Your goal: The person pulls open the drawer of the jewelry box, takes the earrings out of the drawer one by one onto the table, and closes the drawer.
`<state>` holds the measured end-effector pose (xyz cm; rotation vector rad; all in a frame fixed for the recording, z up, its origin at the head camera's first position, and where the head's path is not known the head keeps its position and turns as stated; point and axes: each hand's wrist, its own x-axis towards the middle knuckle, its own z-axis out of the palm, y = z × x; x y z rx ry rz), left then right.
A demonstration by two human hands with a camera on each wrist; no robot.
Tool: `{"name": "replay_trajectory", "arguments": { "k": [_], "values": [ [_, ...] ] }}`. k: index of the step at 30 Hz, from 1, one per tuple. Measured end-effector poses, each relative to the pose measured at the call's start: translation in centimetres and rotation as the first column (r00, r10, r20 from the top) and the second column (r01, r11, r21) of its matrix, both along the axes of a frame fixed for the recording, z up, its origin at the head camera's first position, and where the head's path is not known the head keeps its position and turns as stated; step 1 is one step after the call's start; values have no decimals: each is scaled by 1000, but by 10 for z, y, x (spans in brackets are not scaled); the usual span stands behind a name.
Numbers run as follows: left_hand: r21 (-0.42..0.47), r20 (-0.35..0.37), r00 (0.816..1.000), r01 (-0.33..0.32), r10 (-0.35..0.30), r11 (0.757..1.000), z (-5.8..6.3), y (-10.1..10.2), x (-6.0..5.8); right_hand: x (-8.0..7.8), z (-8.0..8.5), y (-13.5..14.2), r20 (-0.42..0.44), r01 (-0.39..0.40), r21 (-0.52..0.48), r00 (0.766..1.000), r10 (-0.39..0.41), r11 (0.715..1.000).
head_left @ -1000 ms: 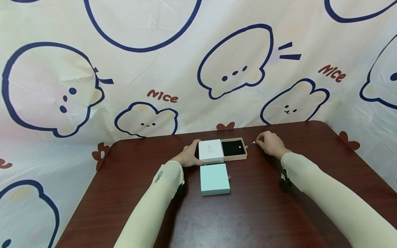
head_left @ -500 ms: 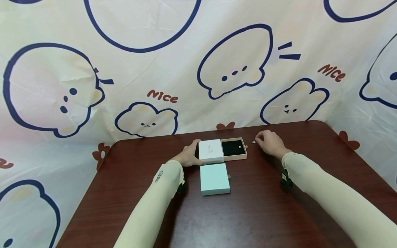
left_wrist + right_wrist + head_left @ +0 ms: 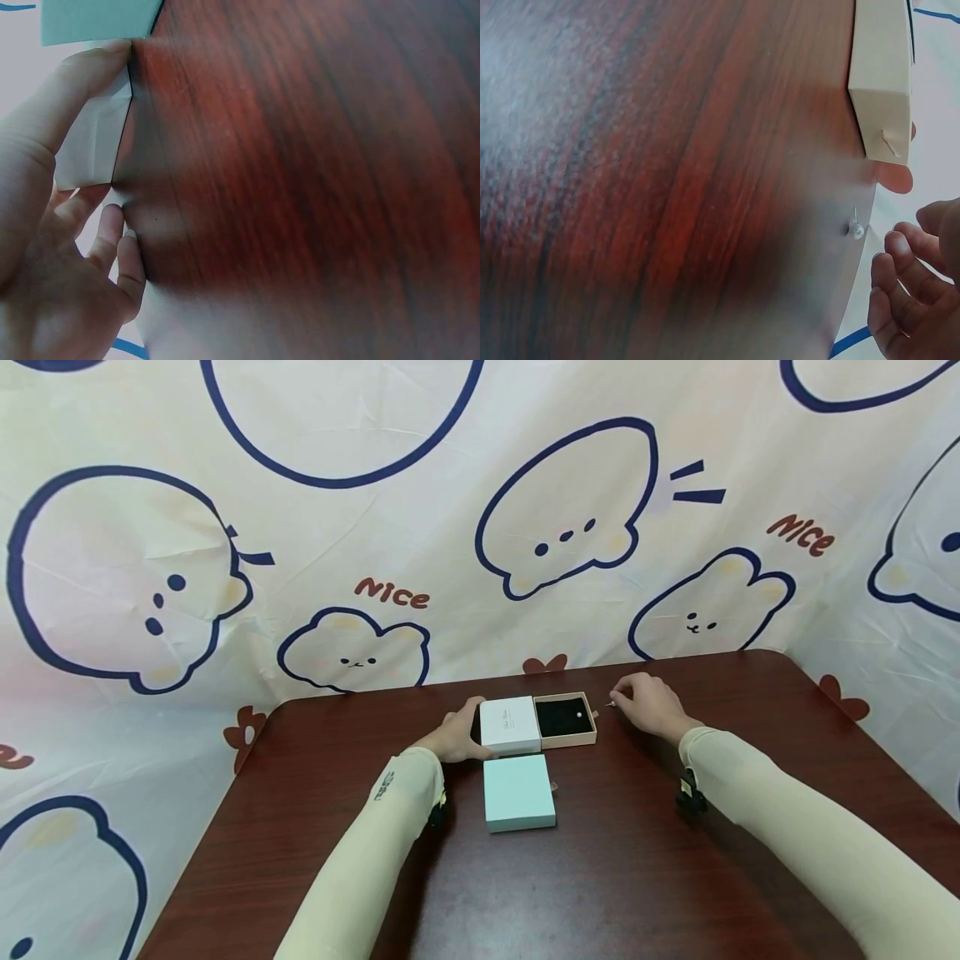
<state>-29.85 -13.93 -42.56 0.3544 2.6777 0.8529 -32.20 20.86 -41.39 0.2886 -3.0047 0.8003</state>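
My left hand (image 3: 453, 737) grips the white box sleeve (image 3: 510, 725) at its left end. In the left wrist view the thumb lies along one side of the sleeve and the fingers are at the other. The box's cream drawer (image 3: 591, 741) is slid out to the right. Its black pad (image 3: 558, 718) bears one small pearl (image 3: 579, 715). On the table right of the drawer lies a pearl stud earring (image 3: 857, 231), its pin pointing toward the drawer. My right hand (image 3: 649, 703) is right beside it, fingers loosely bent, thumb and fingertips just short of the pearl.
A mint-green box (image 3: 520, 793) with a small ribbon tab lies just in front of the white one. Both are on a dark reddish-brown wooden table (image 3: 615, 877). A printed cloth (image 3: 450, 527) hangs behind the table's far edge.
My right hand has shifted slightly left, its fingertips withdrawing from the stud earring and then coming close to it again. The left hand and both boxes stay put.
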Motion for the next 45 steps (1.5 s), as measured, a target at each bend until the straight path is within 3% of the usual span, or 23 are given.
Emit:
{"name": "replay_trajectory", "arguments": {
  "k": [45],
  "values": [
    [19,-9,1000,10,-10,1000,0,-1,2,12,6,-24,-27,-86,-30,996,85,996]
  ]
}}
